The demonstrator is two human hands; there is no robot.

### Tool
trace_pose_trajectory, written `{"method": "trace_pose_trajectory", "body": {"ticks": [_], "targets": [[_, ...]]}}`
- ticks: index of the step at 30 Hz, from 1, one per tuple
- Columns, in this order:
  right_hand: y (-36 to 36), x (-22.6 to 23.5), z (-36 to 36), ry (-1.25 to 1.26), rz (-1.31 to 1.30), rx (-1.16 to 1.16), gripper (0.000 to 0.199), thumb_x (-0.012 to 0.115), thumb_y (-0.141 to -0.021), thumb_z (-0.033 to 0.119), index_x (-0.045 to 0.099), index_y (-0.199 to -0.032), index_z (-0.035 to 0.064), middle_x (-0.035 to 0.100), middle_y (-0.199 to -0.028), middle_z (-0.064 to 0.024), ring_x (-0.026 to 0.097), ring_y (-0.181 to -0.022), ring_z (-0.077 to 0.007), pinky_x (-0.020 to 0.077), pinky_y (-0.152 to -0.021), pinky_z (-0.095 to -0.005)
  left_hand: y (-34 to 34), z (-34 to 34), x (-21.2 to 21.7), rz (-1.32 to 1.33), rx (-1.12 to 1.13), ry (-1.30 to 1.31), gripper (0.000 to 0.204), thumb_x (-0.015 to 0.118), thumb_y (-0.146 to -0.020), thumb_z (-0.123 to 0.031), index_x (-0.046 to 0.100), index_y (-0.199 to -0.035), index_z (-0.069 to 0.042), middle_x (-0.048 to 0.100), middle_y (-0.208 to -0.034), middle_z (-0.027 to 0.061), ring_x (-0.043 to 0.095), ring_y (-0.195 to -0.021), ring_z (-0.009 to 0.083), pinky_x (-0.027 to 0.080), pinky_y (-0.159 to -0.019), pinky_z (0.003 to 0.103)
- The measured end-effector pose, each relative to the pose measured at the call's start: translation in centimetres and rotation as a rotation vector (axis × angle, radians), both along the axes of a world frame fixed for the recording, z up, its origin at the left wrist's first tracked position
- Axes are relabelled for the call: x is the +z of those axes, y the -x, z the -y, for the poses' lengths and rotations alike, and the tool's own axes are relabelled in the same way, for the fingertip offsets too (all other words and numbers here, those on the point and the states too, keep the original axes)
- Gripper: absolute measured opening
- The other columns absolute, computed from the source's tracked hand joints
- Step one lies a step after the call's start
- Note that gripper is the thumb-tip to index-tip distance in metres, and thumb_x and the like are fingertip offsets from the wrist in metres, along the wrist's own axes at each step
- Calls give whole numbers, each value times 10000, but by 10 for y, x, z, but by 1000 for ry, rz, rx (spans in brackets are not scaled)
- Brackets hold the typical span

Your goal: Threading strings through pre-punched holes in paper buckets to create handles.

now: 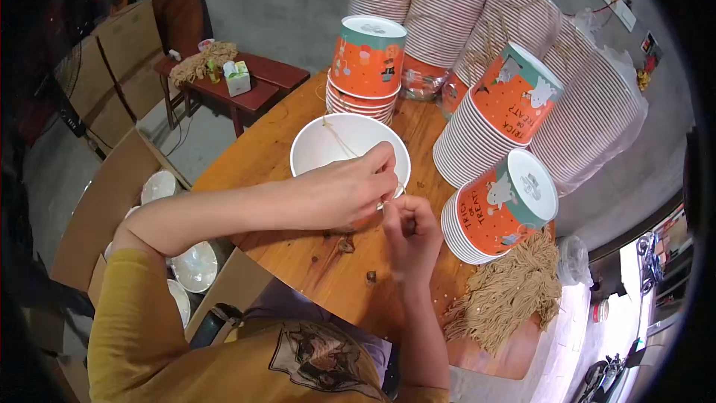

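Note:
A white-lined paper bucket (313, 145) stands on the wooden table in front of me, its open mouth tilted toward me. A thin tan cord (341, 142) runs from its far rim across the mouth to my hands. My left hand (365, 183) reaches over the bucket, fingers curled and pinched on the cord near the close rim. Just below it, my right hand (412, 235) is closed, thumb and forefinger pinched on the cord at that rim. The exact fingertip grip is partly hidden.
Stacks of orange printed buckets (488, 205) stand upside down on the right, with taller plastic-wrapped stacks (597, 104) behind. A bundle of tan cords (511, 291) lies at the right table edge. Finished-looking buckets sit in a cardboard box (86, 201) at left. A red bench (272, 78) stands beyond.

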State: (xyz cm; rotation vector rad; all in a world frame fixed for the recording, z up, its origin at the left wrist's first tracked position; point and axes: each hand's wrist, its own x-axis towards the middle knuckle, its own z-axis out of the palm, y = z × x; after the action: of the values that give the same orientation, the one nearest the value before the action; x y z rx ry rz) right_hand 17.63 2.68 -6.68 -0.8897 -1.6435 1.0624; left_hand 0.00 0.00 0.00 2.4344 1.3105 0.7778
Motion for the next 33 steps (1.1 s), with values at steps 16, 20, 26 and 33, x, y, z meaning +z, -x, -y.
{"method": "trace_pose_trajectory", "body": {"ticks": [16,20,26,33], "targets": [[5,1,6,-377,127,-98,118,707,-850,72,612,-919,63,508,-693,27,438,-586,-38,385,-531,-205,-7,3,-6,384,244,215,83,581,-836,-48,522,-873,-2,606,-808,126,610,-752,244,488,-683,361],[5,1,6,-377,120,-103,110,698,-855,64,609,-918,53,516,-703,44,438,-598,-22,379,-533,-191,-7,2,-4,392,226,238,107,582,-840,-38,505,-910,-13,595,-802,106,606,-757,220,490,-696,337],[4,1,4,-93,-4,-75,77,650,-884,83,591,-933,73,553,-699,6,507,-605,-53,441,-578,-218,-2,-4,-15,561,136,289,123,588,-872,-47,487,-942,-30,579,-821,38,561,-764,117,477,-690,273],[3,-1,-1,-41,-67,-72,73,639,-898,87,594,-931,41,584,-728,21,503,-636,-26,442,-598,-192,-1,-13,-10,714,147,575,135,623,-855,-34,519,-941,-44,569,-859,5,526,-795,71,451,-716,217]]}}
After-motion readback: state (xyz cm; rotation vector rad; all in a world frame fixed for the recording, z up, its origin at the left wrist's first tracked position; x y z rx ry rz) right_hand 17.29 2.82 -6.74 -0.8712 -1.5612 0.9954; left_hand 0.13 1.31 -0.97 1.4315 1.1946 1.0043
